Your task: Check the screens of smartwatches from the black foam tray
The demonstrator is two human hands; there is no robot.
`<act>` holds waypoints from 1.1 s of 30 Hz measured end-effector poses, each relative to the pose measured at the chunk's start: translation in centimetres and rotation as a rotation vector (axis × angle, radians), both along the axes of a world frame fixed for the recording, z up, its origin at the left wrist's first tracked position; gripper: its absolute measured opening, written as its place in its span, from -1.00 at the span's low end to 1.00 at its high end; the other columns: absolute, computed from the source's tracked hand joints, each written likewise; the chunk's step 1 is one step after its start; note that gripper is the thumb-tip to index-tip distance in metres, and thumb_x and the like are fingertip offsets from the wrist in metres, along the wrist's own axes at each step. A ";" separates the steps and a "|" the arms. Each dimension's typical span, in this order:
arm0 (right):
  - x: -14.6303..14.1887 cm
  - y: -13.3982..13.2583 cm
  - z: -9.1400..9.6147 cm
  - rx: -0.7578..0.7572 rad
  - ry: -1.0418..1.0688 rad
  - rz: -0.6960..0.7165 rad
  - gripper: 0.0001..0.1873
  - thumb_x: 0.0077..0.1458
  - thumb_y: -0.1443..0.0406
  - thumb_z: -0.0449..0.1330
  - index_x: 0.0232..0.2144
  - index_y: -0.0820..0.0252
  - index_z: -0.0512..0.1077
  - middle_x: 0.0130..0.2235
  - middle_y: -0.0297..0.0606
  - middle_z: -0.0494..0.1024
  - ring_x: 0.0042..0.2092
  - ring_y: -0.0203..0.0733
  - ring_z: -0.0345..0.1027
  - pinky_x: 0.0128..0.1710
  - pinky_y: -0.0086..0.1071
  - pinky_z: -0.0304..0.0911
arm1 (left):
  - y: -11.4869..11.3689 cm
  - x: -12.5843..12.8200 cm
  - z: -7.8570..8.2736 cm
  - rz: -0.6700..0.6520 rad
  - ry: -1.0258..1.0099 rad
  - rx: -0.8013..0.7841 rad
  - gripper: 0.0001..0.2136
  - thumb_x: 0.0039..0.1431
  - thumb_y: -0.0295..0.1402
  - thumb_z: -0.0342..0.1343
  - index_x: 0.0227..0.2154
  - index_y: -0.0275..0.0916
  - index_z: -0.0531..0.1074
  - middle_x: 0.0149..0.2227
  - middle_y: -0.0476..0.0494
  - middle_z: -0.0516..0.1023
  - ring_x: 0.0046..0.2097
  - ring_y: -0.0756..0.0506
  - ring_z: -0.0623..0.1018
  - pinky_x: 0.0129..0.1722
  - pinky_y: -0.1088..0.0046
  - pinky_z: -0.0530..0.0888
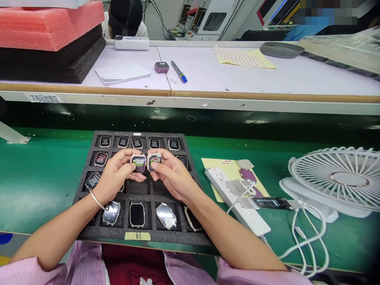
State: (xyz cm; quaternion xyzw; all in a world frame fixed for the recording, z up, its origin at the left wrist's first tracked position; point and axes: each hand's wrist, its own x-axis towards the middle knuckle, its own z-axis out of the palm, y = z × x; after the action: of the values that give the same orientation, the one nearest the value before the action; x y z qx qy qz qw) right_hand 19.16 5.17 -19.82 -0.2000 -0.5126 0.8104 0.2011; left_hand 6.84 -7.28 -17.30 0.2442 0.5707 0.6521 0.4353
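My left hand pinches a small smartwatch body with a lit green and white screen. My right hand grips a second, similar watch body right beside it. Both are held side by side above the black foam tray, over its middle rows. The tray's compartments hold several more watch bodies, some with lit dark screens in the back rows, some lying face up or tilted in the front row. A thin bracelet circles my left wrist.
A white power strip with plugged cables lies right of the tray on a yellow sheet. A white desk fan stands at right. The raised shelf behind carries foam pads, a notepad, a pen and a small purple case. Another person sits beyond it.
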 end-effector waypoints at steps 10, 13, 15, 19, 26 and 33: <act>0.2 0.0 0.0 -0.008 0.026 0.036 -0.66 -0.01 0.33 0.31 -0.12 0.10 0.44 -0.37 -0.41 0.47 -0.49 -0.35 0.28 -0.44 -0.36 0.18 | 0.0 -0.2 0.0 0.013 0.019 -0.006 -0.74 0.02 -0.38 0.17 -0.17 -0.25 0.44 -0.26 -0.03 0.55 -0.47 -0.08 0.67 -0.40 0.39 0.64; 0.2 0.1 0.0 -0.035 0.030 0.042 -0.66 0.01 0.30 0.32 -0.11 0.10 0.44 -0.35 -0.40 0.48 -0.49 -0.36 0.30 -0.43 -0.37 0.19 | -0.1 -0.2 0.0 0.002 0.020 0.007 -0.75 0.04 -0.35 0.17 -0.17 -0.25 0.44 -0.27 -0.04 0.55 -0.46 -0.08 0.67 -0.39 0.38 0.65; 0.2 0.1 0.0 -0.044 0.033 0.043 -0.67 0.01 0.28 0.32 -0.12 0.10 0.45 -0.33 -0.39 0.48 -0.49 -0.36 0.31 -0.43 -0.36 0.20 | 0.0 -0.2 0.0 0.004 0.037 0.005 -0.75 0.04 -0.34 0.19 -0.18 -0.25 0.43 -0.26 -0.05 0.55 -0.46 -0.07 0.66 -0.40 0.39 0.64; 0.1 0.1 -0.1 -0.020 0.028 0.040 -0.67 0.03 0.27 0.33 -0.11 0.09 0.44 -0.36 -0.39 0.48 -0.49 -0.35 0.29 -0.43 -0.36 0.21 | 0.2 -0.1 -0.2 0.029 0.097 -0.020 -0.73 0.01 -0.37 0.25 -0.20 -0.25 0.41 -0.19 -0.08 0.55 -0.50 -0.02 0.64 -0.45 0.44 0.62; 0.1 0.1 -0.5 0.025 0.032 0.029 -0.62 -0.01 0.37 0.29 -0.08 0.10 0.43 -0.34 -0.39 0.49 -0.46 -0.34 0.32 -0.41 -0.36 0.19 | 0.1 0.0 -0.2 0.019 0.105 -0.008 -0.69 0.03 -0.37 0.21 -0.13 -0.25 0.38 -0.16 -0.09 0.55 -0.45 -0.02 0.66 -0.38 0.43 0.64; 0.0 0.3 -0.6 0.027 0.030 0.019 -0.57 -0.06 0.41 0.28 -0.08 0.10 0.43 -0.34 -0.41 0.51 -0.48 -0.35 0.34 -0.42 -0.38 0.20 | 0.5 -0.3 -0.7 0.028 0.101 0.010 -0.63 -0.01 -0.44 0.22 -0.08 -0.24 0.38 -0.17 -0.07 0.55 -0.45 0.01 0.62 -0.38 0.45 0.60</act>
State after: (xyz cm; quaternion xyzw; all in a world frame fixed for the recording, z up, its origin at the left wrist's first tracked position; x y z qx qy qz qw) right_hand 19.13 5.45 -20.45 -0.1801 -0.5223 0.8083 0.2035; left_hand 6.51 -6.82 -17.97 0.2711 0.5921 0.6476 0.3957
